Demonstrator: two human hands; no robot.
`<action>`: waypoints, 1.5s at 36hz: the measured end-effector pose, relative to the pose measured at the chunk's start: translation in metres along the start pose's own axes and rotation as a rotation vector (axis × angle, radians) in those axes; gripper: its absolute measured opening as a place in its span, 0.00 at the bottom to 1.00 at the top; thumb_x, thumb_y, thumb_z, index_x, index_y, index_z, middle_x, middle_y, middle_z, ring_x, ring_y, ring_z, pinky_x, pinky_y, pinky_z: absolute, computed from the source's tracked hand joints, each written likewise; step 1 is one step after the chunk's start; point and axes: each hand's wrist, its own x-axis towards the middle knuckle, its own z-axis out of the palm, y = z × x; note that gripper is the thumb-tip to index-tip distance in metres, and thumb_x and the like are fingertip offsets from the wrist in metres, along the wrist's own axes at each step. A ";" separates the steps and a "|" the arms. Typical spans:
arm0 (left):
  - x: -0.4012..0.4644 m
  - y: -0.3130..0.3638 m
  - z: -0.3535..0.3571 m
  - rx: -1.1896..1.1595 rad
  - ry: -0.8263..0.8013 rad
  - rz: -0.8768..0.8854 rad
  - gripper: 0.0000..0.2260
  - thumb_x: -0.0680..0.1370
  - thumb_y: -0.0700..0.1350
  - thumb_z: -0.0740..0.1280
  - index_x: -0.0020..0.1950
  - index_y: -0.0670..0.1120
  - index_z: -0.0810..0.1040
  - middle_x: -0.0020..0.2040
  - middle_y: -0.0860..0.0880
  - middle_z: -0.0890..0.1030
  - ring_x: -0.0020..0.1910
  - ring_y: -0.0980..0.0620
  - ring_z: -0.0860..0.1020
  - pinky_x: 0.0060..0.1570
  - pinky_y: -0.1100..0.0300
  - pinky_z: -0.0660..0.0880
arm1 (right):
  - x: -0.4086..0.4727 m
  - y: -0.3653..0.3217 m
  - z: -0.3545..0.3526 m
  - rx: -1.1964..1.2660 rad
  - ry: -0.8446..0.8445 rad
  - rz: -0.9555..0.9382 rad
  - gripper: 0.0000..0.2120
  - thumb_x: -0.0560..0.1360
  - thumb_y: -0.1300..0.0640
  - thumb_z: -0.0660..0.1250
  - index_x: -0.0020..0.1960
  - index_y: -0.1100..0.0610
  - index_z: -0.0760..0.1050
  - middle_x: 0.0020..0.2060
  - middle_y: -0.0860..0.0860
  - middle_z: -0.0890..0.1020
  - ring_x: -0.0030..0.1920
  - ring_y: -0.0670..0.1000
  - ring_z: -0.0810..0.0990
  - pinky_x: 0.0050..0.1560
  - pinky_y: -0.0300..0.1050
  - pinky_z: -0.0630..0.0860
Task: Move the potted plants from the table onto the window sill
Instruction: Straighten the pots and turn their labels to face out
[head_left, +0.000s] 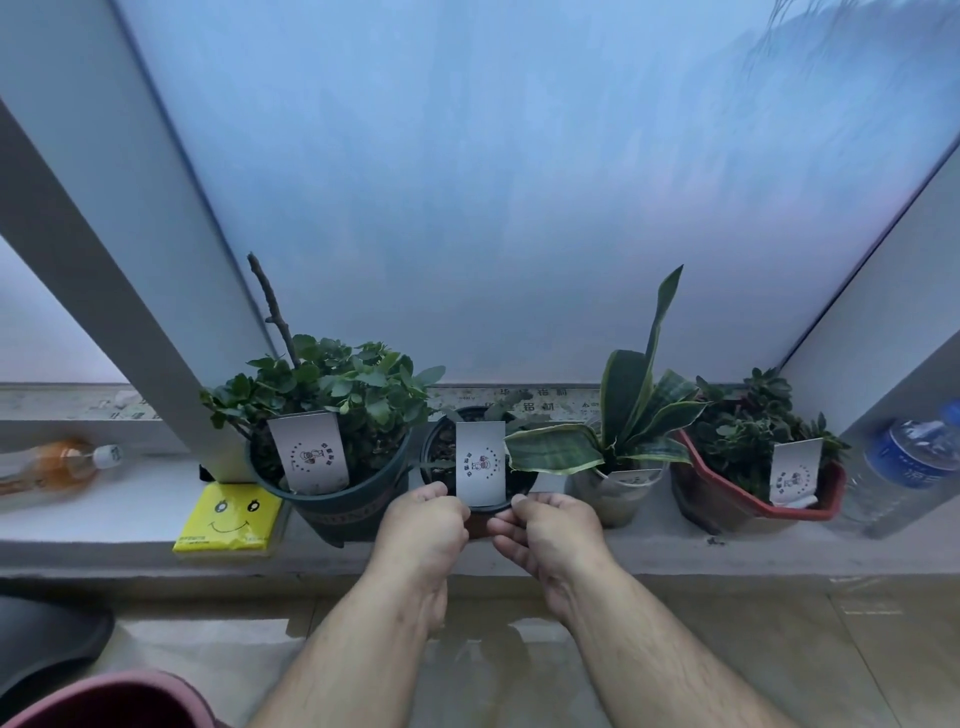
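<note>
- Gripping small black pot (475, 457) from both sides: left hand (423, 530) and right hand (550, 530) curled round its near rim.
- Resting on window sill (130, 512), wedged between dark green pot (337, 499) and snake plant (618, 441).
- Needing only straight withdrawal toward body.

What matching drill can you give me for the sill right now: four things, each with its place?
Things:
1. small black plastic pot
2. red angular plastic pot
3. yellow smiley-face packet
4. clear water bottle with blue label

Places:
A. far right end of the sill
B. held between left hand and right hand
C. left of the large dark green pot
D. right of the striped-leaf plant

Pairs: 1-B, 2-D, 3-C, 4-A
</note>
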 end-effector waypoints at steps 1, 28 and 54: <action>0.001 0.000 -0.001 -0.003 0.006 0.002 0.21 0.77 0.29 0.63 0.70 0.37 0.73 0.45 0.44 0.79 0.46 0.50 0.78 0.67 0.48 0.74 | 0.000 0.000 0.001 0.005 -0.001 0.000 0.03 0.81 0.66 0.64 0.49 0.62 0.75 0.35 0.58 0.83 0.34 0.51 0.84 0.38 0.45 0.83; 0.003 -0.001 -0.003 0.017 0.014 0.009 0.22 0.76 0.30 0.64 0.71 0.39 0.73 0.61 0.39 0.79 0.64 0.42 0.76 0.72 0.45 0.69 | -0.008 -0.001 0.007 0.040 0.007 0.019 0.03 0.82 0.65 0.64 0.49 0.61 0.74 0.36 0.57 0.82 0.34 0.51 0.83 0.40 0.46 0.83; 0.016 -0.011 -0.001 0.394 -0.095 0.239 0.34 0.67 0.41 0.59 0.74 0.54 0.70 0.71 0.52 0.77 0.68 0.55 0.76 0.70 0.52 0.72 | -0.035 -0.010 0.013 -0.620 -0.114 -0.268 0.25 0.75 0.63 0.62 0.71 0.50 0.71 0.60 0.46 0.80 0.59 0.47 0.80 0.59 0.40 0.77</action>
